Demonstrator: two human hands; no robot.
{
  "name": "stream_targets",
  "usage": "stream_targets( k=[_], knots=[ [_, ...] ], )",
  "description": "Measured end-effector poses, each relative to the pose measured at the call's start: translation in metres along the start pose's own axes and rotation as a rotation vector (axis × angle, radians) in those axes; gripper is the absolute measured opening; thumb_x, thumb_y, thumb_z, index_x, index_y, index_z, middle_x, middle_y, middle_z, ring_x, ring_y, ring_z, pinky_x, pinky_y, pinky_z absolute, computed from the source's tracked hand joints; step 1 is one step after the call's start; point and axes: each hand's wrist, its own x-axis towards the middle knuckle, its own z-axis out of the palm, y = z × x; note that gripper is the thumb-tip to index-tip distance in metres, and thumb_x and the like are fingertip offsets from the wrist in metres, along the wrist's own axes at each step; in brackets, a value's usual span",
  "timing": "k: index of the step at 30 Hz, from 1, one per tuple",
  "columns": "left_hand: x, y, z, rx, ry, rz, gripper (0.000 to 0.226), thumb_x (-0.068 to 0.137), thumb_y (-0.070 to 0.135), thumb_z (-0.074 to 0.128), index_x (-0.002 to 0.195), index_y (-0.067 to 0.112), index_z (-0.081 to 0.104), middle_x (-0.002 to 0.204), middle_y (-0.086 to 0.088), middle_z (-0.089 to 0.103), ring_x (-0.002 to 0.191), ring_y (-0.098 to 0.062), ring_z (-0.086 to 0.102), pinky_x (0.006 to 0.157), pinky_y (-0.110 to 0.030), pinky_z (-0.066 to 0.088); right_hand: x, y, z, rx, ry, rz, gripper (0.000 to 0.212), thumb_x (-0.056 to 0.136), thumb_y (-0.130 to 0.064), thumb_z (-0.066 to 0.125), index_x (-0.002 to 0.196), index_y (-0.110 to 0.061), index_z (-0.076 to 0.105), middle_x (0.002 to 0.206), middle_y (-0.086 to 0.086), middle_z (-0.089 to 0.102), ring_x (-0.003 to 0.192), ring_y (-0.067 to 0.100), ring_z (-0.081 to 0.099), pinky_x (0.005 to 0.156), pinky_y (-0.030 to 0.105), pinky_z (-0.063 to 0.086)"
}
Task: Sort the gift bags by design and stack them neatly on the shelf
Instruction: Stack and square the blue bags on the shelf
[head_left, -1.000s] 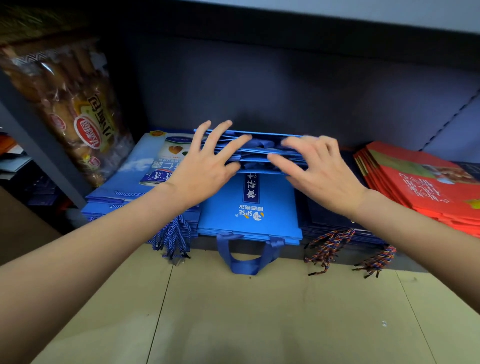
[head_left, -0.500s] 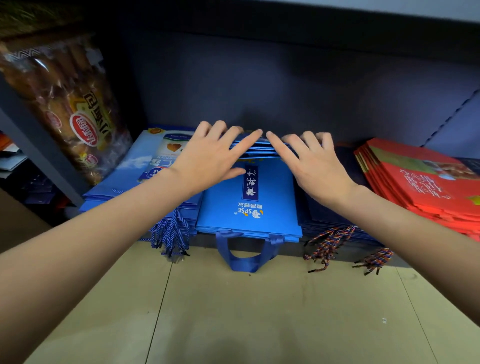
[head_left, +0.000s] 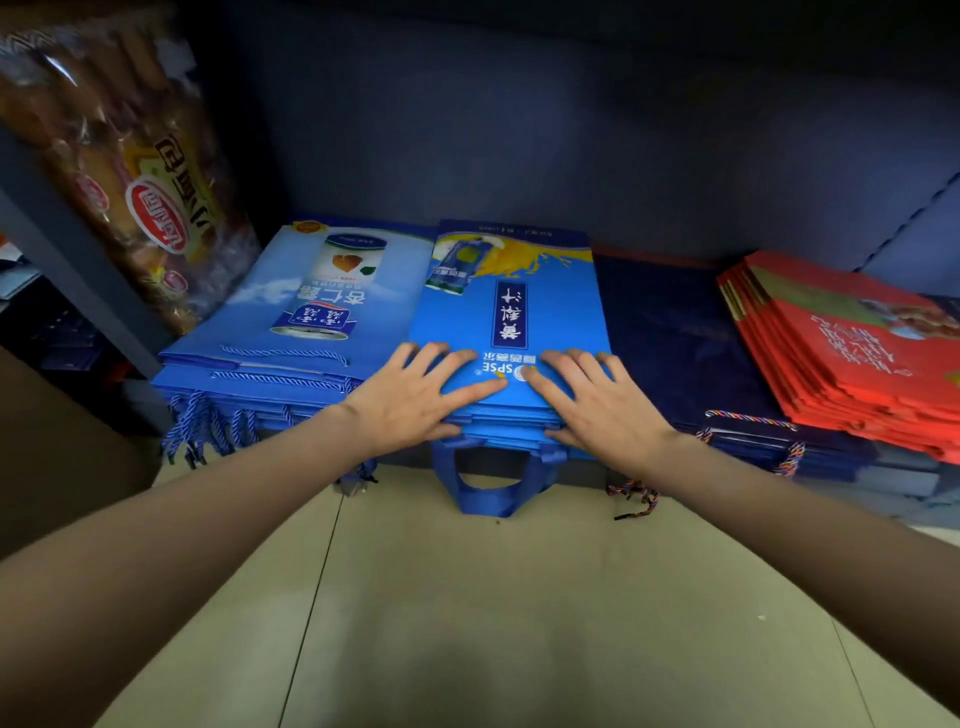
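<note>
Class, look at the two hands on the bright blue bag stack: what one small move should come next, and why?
Probably press down and nudge the bright blue stack back, squaring its front edge. Both the left hand and right hand lie flat on its near end, and its ribbon handles hang over the shelf edge, while the neighbouring light blue stack sits beside it.

A low dark shelf (head_left: 587, 470) carries four flat stacks: bright blue bags (head_left: 511, 322) in the middle, pale blue bags (head_left: 291, 332) left of them, navy bags (head_left: 670, 338) right, red bags (head_left: 852, 348) farthest right.
</note>
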Motion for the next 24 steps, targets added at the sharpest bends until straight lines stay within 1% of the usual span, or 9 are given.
stream_targets(
  k=[3, 7, 11, 13, 16, 19, 20, 22, 24],
  knots=[
    [0.005, -0.003, -0.007, -0.060, -0.163, 0.039, 0.098, 0.065, 0.073, 0.059, 0.143, 0.029, 0.018, 0.134, -0.009, 0.052, 0.108, -0.030, 0.055, 0.078, -0.038, 0.045, 0.003, 0.005, 0.003, 0.080, -0.084, 0.028, 0.098, 0.055, -0.061, 0.078, 0.131, -0.013, 0.038, 0.126, 0.017, 0.057, 0.114, 0.032, 0.043, 0.089, 0.047, 0.046],
    [0.020, -0.012, -0.012, -0.056, -0.328, 0.028, 0.100, 0.078, 0.070, 0.050, 0.147, 0.034, -0.012, 0.153, -0.005, 0.011, 0.132, -0.029, 0.025, 0.100, -0.038, 0.030, 0.008, 0.010, 0.002, 0.090, -0.230, 0.007, 0.112, 0.049, -0.073, 0.072, 0.137, -0.010, 0.043, 0.132, 0.020, 0.051, 0.118, 0.038, 0.052, 0.091, 0.055, 0.044],
    [0.026, -0.025, -0.019, -0.134, -0.346, 0.060, 0.090, 0.085, 0.066, 0.044, 0.147, 0.037, -0.015, 0.153, 0.000, 0.006, 0.132, -0.027, 0.021, 0.103, -0.038, 0.029, 0.013, 0.015, -0.002, 0.078, -0.135, -0.017, 0.115, 0.045, -0.065, 0.079, 0.140, -0.016, 0.036, 0.136, 0.020, 0.047, 0.121, 0.039, 0.048, 0.096, 0.057, 0.040],
    [0.025, -0.031, -0.024, -0.173, -0.367, 0.054, 0.083, 0.089, 0.062, 0.041, 0.147, 0.037, -0.013, 0.155, 0.003, 0.006, 0.133, -0.026, 0.021, 0.104, -0.038, 0.029, 0.013, 0.021, -0.008, 0.097, -0.080, -0.008, 0.111, 0.047, -0.061, 0.081, 0.138, -0.017, 0.035, 0.137, 0.019, 0.046, 0.123, 0.037, 0.043, 0.099, 0.057, 0.037],
    [0.024, -0.038, -0.031, -0.206, -0.331, 0.052, 0.074, 0.093, 0.056, 0.037, 0.149, 0.034, -0.006, 0.157, 0.003, 0.011, 0.132, -0.024, 0.026, 0.103, -0.036, 0.034, 0.009, 0.030, -0.019, 0.161, 0.009, 0.024, 0.098, 0.055, -0.051, 0.083, 0.135, -0.015, 0.039, 0.137, 0.019, 0.044, 0.124, 0.033, 0.033, 0.101, 0.057, 0.032],
    [0.022, -0.046, -0.037, -0.275, -0.225, 0.015, 0.069, 0.093, 0.047, 0.043, 0.151, 0.026, 0.012, 0.153, -0.003, 0.030, 0.125, -0.029, 0.041, 0.099, -0.042, 0.040, 0.006, 0.035, -0.031, 0.198, 0.092, 0.043, 0.082, 0.064, -0.039, 0.080, 0.130, -0.012, 0.042, 0.135, 0.019, 0.045, 0.121, 0.033, 0.033, 0.103, 0.055, 0.027],
    [0.021, -0.047, -0.041, -0.294, -0.163, 0.018, 0.067, 0.091, 0.041, 0.051, 0.149, 0.021, 0.023, 0.146, -0.008, 0.041, 0.117, -0.034, 0.049, 0.094, -0.044, 0.045, 0.007, 0.038, -0.035, 0.197, 0.119, 0.047, 0.075, 0.066, -0.035, 0.078, 0.129, -0.011, 0.043, 0.134, 0.018, 0.046, 0.120, 0.033, 0.034, 0.103, 0.053, 0.025],
    [0.021, -0.054, -0.046, -0.307, -0.071, 0.044, 0.063, 0.082, 0.027, 0.068, 0.137, 0.009, 0.045, 0.119, -0.018, 0.063, 0.094, -0.039, 0.061, 0.075, -0.046, 0.054, 0.010, 0.042, -0.042, 0.200, 0.171, 0.069, 0.065, 0.070, -0.028, 0.075, 0.125, -0.010, 0.045, 0.131, 0.017, 0.047, 0.118, 0.032, 0.034, 0.103, 0.051, 0.021],
    [0.022, -0.060, -0.050, -0.314, -0.007, 0.036, 0.058, 0.076, 0.020, 0.074, 0.127, 0.002, 0.053, 0.095, -0.022, 0.068, 0.080, -0.039, 0.063, 0.063, -0.045, 0.054, 0.014, 0.046, -0.048, 0.192, 0.201, 0.094, 0.063, 0.071, -0.028, 0.074, 0.124, -0.010, 0.046, 0.131, 0.017, 0.047, 0.118, 0.031, 0.034, 0.104, 0.050, 0.020]
  ],
)
